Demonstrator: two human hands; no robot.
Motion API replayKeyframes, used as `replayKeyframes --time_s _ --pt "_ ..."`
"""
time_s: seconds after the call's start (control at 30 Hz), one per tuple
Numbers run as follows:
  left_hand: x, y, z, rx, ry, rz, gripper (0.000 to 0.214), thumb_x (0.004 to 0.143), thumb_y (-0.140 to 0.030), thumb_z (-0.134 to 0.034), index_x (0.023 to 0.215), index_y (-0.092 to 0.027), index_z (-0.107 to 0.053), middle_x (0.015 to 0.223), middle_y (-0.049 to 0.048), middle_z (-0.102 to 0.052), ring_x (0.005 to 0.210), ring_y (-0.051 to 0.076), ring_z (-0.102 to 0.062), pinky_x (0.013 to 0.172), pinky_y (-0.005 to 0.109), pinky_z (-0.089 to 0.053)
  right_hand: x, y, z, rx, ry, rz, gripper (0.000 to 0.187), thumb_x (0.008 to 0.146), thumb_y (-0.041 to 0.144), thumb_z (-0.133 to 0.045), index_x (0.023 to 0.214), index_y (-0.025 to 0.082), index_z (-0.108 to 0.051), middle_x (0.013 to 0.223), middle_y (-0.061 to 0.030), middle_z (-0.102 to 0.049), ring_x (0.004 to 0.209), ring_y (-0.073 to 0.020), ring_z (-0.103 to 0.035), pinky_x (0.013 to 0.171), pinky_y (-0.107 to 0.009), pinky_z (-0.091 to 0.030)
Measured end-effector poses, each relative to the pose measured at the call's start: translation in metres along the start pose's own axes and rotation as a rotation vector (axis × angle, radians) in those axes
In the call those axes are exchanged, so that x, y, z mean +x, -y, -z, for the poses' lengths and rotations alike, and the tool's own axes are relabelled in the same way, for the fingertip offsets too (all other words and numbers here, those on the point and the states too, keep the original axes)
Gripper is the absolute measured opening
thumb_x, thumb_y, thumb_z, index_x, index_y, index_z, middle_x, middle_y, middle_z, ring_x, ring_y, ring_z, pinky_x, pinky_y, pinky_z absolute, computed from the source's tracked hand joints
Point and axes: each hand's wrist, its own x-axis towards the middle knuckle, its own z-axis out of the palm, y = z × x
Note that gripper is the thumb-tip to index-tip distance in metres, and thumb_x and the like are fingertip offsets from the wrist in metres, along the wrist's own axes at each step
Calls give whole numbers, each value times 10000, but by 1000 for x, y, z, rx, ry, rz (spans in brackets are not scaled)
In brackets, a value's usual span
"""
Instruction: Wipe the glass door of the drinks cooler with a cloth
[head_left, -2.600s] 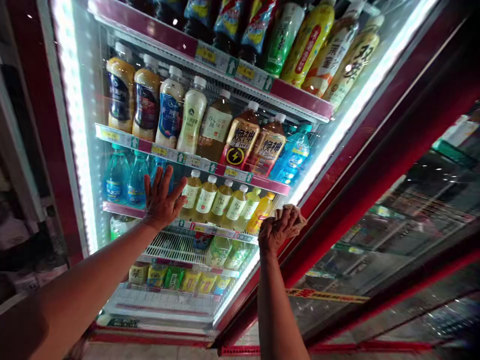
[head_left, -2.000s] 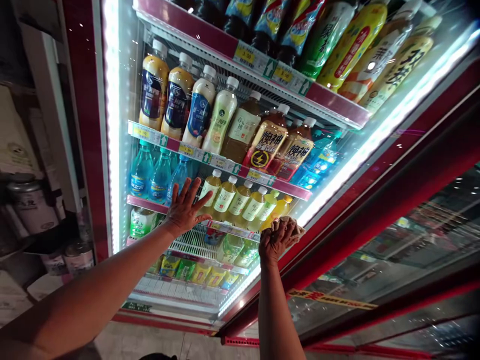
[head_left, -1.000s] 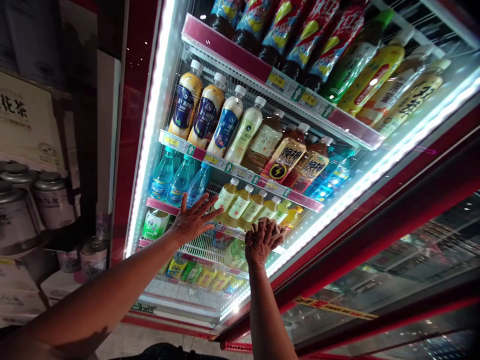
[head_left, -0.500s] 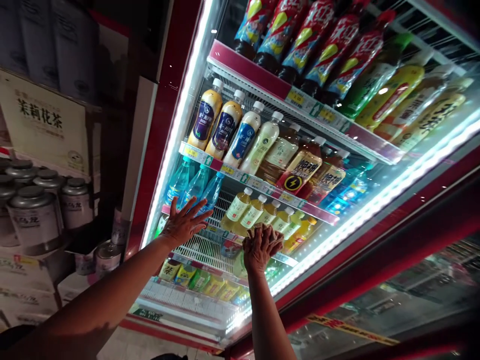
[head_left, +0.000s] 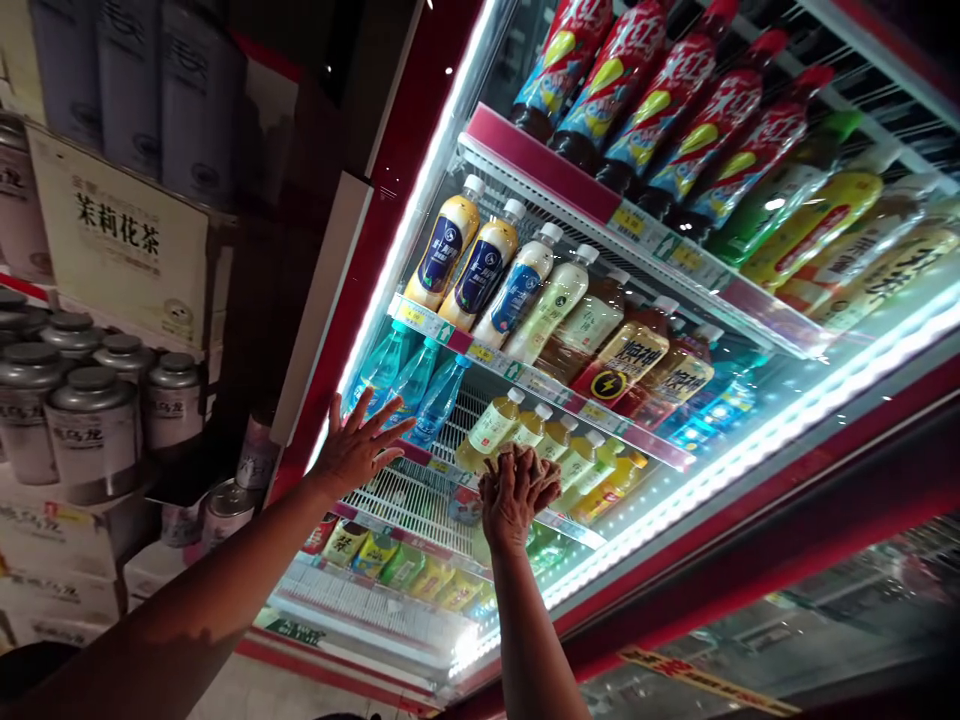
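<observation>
My right hand presses a crumpled brown cloth against what looks like the glass front of a lit drinks cooler. Its fingers are bent over the cloth, in front of small pale-yellow tea bottles. My left hand is raised to the left with its fingers spread and nothing in it. It appears to lie at the glass by the cooler's left edge, partly covering blue bottles. Whether its palm touches the glass, I cannot tell.
Cooler shelves hold several bottles, including red-labelled ones on top. A bright light strip runs along the cooler's right side. Metal tea canisters and a cream tea box stand on the dark left. Another glass-fronted case is at lower right.
My view has shifted, so the cooler sits further right and lower. Against the shelves, my left hand is further left, nearer the edge; my right hand with the cloth is slightly further left.
</observation>
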Motion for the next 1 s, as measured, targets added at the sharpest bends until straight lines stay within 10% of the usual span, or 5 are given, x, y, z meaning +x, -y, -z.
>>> replayKeyframes --time_s 0.2,0.4,0.63,1.0 --pt "2 3 5 -2 -3 1 685 881 -412 -708 1507 -430 -432 1580 13 -436 1569 342 19 1215 717 2 39 41 -4 6 -40 -111 570 1001 342 -468 1538 168 -393 1600 -249 -349 1564 -423 23 1082 -835 -174" --pt "2 11 14 -21 9 27 708 932 -323 -646 1561 -406 -332 1633 42 -334 1566 357 -29 1206 728 -71 19 62 -9 41 114 92 456 989 353 -522 1432 248 -552 1556 -161 -461 1567 -383 -65 1133 -788 -166" --pt "3 23 20 -43 14 24 796 972 -317 -571 1624 -326 -114 1650 94 -271 1564 295 -127 1250 637 -52 58 95 -14 40 -40 -44 494 1000 351 -498 1461 174 -519 1555 -216 -451 1570 -389 -61 1127 -799 -141" --pt "-4 34 33 -95 60 14 809 994 -320 -503 1638 -208 -28 1677 148 -181 1572 303 -91 1264 563 -117 59 142 -23 88 78 72 450 999 326 -502 1442 270 -561 1551 -115 -489 1573 -364 -76 1175 -735 -135"
